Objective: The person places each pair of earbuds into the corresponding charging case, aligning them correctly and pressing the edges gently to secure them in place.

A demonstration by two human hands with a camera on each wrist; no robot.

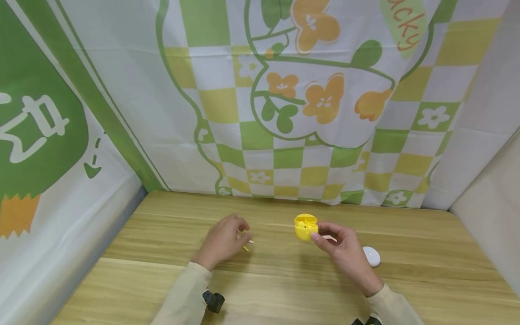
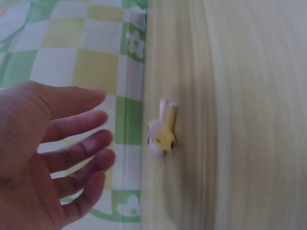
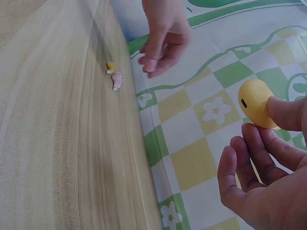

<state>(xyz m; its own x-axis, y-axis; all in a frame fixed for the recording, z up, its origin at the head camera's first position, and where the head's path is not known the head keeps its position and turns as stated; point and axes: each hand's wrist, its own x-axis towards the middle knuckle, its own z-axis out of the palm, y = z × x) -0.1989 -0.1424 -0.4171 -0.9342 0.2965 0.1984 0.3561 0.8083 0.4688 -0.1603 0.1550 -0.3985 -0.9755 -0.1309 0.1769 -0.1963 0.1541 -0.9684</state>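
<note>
My right hand (image 1: 347,253) pinches a yellow earbud case (image 1: 306,232) between thumb and fingers, above the table. The lid stands up and something yellow, apparently an earbud, shows inside. In the right wrist view, the back of the case (image 3: 255,103) faces the camera, with a dark port slot. My left hand (image 1: 222,239) hovers with loosely bent fingers and nothing between them. Beside it, a yellow earbud (image 2: 166,139) and a pink earbud (image 2: 154,136) lie close together on the table, partly overlapping in the left wrist view.
A white rounded case (image 1: 371,256) lies on the wooden table (image 1: 268,289), partly behind my right hand. A checked, flower-printed cloth (image 1: 288,158) hangs along the table's far edge. Another printed cloth (image 1: 97,216) hangs at the left.
</note>
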